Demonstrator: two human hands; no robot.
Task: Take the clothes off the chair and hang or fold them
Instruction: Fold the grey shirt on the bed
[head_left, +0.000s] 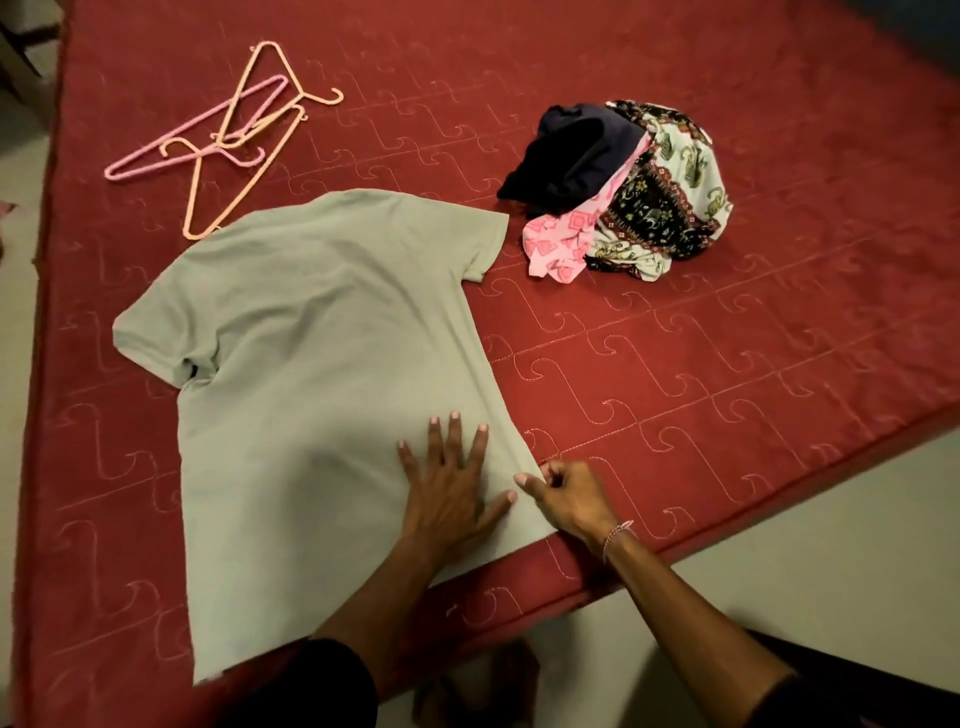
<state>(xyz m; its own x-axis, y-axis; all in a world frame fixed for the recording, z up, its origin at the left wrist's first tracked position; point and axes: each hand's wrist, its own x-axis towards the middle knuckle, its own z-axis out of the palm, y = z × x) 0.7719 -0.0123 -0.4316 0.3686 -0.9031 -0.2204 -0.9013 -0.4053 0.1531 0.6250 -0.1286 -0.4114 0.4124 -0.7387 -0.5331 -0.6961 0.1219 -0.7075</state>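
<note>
Flat on the red quilted mattress (727, 364) lies a grey-green T-shirt (311, 338), its hem toward the near edge. Left hand (449, 480) presses on the shirt near the lower right corner, fingers straight and spread, grip released. Right hand (569, 499), just beside it, pinches the shirt's side edge between thumb and curled fingers; a bracelet (615, 535) circles that wrist. Beyond the shirt's right sleeve sits a heap of clothes (623, 192): dark, pink-patterned and batik pieces. Pink and peach hangers (228, 135) lie tangled at the far left, one tip touching the shirt's shoulder.
</note>
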